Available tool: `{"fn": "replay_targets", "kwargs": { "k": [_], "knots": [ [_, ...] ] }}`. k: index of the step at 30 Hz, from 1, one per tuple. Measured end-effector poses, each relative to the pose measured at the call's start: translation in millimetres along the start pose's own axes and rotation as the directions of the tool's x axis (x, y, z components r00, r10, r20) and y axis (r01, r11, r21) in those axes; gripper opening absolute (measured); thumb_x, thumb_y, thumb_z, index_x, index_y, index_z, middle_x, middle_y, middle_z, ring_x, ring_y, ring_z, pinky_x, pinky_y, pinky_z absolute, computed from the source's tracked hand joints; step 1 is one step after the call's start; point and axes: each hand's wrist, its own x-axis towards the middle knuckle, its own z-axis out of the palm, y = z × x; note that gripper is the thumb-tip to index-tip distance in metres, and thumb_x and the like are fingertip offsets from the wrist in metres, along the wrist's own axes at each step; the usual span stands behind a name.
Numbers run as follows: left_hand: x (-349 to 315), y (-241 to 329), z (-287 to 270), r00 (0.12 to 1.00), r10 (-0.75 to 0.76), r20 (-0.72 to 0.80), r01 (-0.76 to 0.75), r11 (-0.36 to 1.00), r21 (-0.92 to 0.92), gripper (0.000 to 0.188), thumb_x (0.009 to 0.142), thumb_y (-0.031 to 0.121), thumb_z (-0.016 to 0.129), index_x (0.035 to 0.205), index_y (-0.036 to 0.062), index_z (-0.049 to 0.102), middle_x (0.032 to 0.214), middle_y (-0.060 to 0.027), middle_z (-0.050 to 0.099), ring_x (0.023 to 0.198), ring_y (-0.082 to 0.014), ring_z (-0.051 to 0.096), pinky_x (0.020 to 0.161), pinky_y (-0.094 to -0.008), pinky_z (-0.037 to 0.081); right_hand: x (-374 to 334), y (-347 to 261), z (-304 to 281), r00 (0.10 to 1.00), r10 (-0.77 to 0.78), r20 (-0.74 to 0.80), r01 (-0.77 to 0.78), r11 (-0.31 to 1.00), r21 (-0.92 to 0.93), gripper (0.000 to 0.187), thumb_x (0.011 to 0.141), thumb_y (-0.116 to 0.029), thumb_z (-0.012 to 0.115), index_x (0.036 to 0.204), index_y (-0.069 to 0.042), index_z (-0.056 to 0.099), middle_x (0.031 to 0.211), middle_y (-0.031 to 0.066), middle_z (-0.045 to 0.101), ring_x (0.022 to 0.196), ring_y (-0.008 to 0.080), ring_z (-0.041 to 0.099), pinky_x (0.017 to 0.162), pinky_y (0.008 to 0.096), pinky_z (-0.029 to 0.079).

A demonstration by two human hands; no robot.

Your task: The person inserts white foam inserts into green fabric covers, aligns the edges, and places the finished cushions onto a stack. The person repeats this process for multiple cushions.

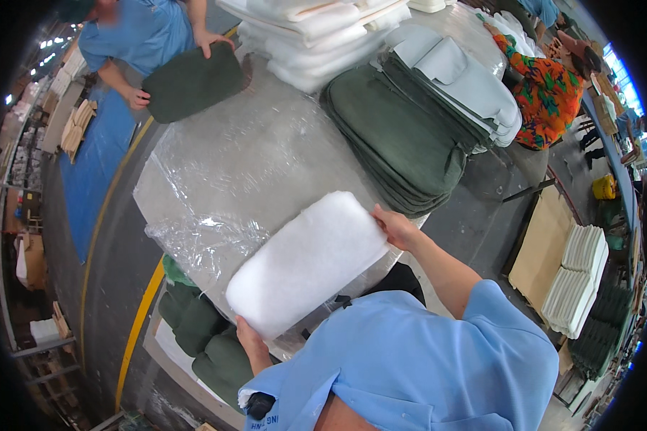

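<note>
A white padded sheet with rounded corners [308,264] lies slantwise over the near edge of the table, between my two hands. My left hand [251,340] grips its lower left corner. At its right end, my right hand [397,227] has thumb and fingers closed on the edge. Plastic film covers the grey tabletop [244,172] beyond the sheet. Just past my right hand stands a stack of dark green fabric covers [402,136], with light grey pieces [456,79] piled against its far side.
Across the table a person in blue holds a dark green cover [194,85]. White padding [316,32] is stacked at the far edge. Green bundles [201,330] sit below the table at my left. White folded pads [575,276] stand at right, near a person in a patterned shirt [550,93].
</note>
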Motion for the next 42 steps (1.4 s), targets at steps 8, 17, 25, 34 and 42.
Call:
{"fn": "replay_targets", "kwargs": {
  "k": [8,17,25,34,42],
  "knots": [
    [-9.9,12.6,-0.8,0.993,0.099,-0.065,-0.118,0.872,-0.475,0.072,0.113,0.056,0.040,0.153,-0.0033,0.048,0.153,-0.0166,0.056,0.136,-0.0326,0.057,0.113,-0.0452,0.048,-23.3,-23.2,47.8,0.952,-0.302,0.053,0.303,0.902,-0.307,0.067,0.112,-0.057,0.045,0.134,0.003,0.066,0.123,0.0101,0.071,0.110,0.0203,0.065,0.100,0.0352,0.050],
    [-29.8,39.8,-61.2,0.966,0.259,0.010,-0.222,0.848,-0.480,0.073,0.110,0.067,0.034,0.118,0.0015,0.065,0.116,-0.0126,0.072,0.115,-0.0279,0.067,0.103,-0.0437,0.051,-7.9,9.0,70.5,0.874,-0.485,-0.001,0.485,0.872,0.064,0.065,0.113,-0.057,0.042,0.097,-0.001,0.073,0.090,0.0009,0.067,0.087,0.0122,0.059,0.081,0.0307,0.048],
    [-99.7,102.4,-7.2,0.666,0.713,0.218,-0.745,0.619,0.250,0.042,0.106,0.030,0.064,0.131,-0.0043,0.064,0.129,-0.0159,0.068,0.119,-0.0311,0.065,0.106,-0.0405,0.048,-3.1,30.6,53.7,0.803,-0.590,0.087,0.582,0.807,0.104,0.057,0.113,-0.050,0.049,0.096,-0.002,0.074,0.087,-0.0006,0.069,0.081,0.0107,0.060,0.077,0.0296,0.050],
    [-160.7,130.8,143.9,0.379,0.135,0.916,-0.920,-0.050,0.388,0.086,0.079,0.034,0.089,0.151,0.0062,0.050,0.143,-0.0242,0.061,0.125,-0.0439,0.062,0.105,-0.0505,0.048,-53.8,-21.4,18.3,0.789,-0.523,0.321,0.601,0.766,-0.229,0.048,0.114,-0.040,0.050,0.111,-0.001,0.077,0.109,0.0045,0.076,0.103,0.0165,0.067,0.098,0.0326,0.051],
    [-160.4,73.3,150.7,0.424,0.043,0.905,-0.903,-0.053,0.426,0.085,0.082,0.028,0.085,0.154,0.0074,0.043,0.154,-0.0255,0.052,0.133,-0.0489,0.058,0.112,-0.0518,0.048,-138.7,-58.3,8.6,0.928,-0.320,0.194,0.302,0.334,-0.893,0.055,0.103,-0.051,0.060,0.084,-0.001,0.066,0.076,0.0195,0.069,0.076,0.0326,0.071,0.070,0.0468,0.054]
  ]
}}
